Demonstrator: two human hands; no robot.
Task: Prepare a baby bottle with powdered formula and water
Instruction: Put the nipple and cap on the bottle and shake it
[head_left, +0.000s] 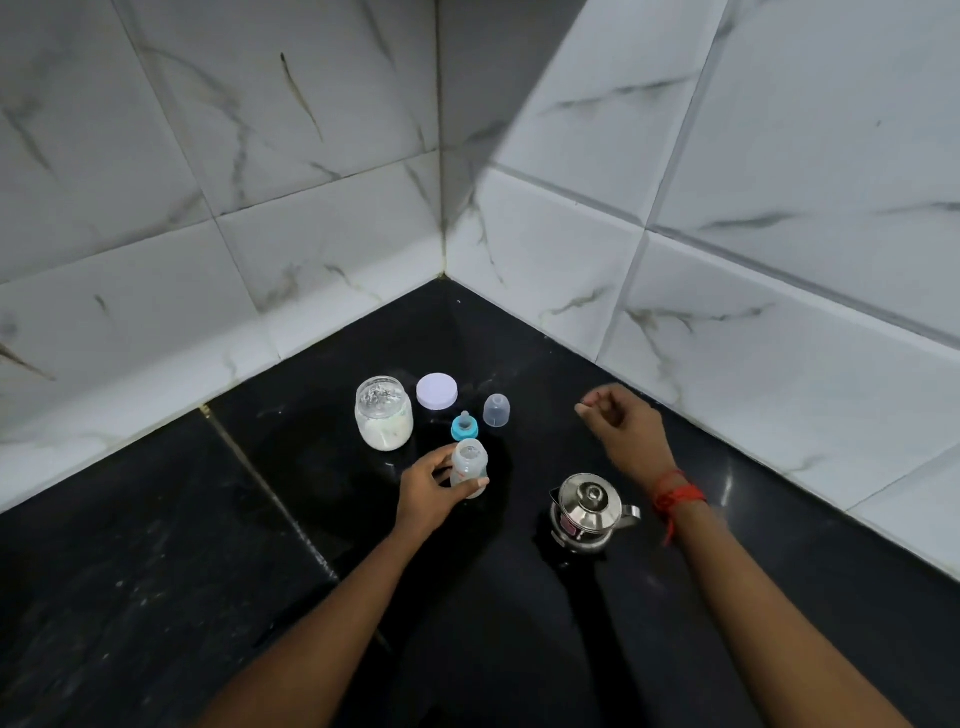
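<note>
**On the black counter: bottle steadied, kettle next**

On the black stone counter (156, 545), in the corner of the white tiled walls (260, 182), the left hand (423, 493) grips the open baby bottle (469, 467) around its lower body, thumb on the near side and fingers on the far side; the bottle stands upright, mouth uncovered, with pale contents low inside that I cannot identify. The right hand (621, 423) hangs in the air above and beyond the steel kettle (589, 512), fingers loosely curled, holding nothing that shows; a red thread (675, 493) circles its wrist.

My reading is that water is the step in hand; to do it well, keep the left grip low on the bottle so the mouth stays clear, take the kettle by its side handle, bring the spout close over the opening before tipping, and pour slowly, since the mouth is narrow; the kettle's lid looks loose-fitting and may want a finger on it.

Counted: one baby bottle; one glass jar (384, 413) of white powder, open, just behind and left of the bottle; one lilac jar lid (437, 391) lying flat beside the jar; one blue teat ring (465, 425) standing between jar and cap; one clear bottle cap (496, 410); one kettle; two hands. No scoop shows.
</note>
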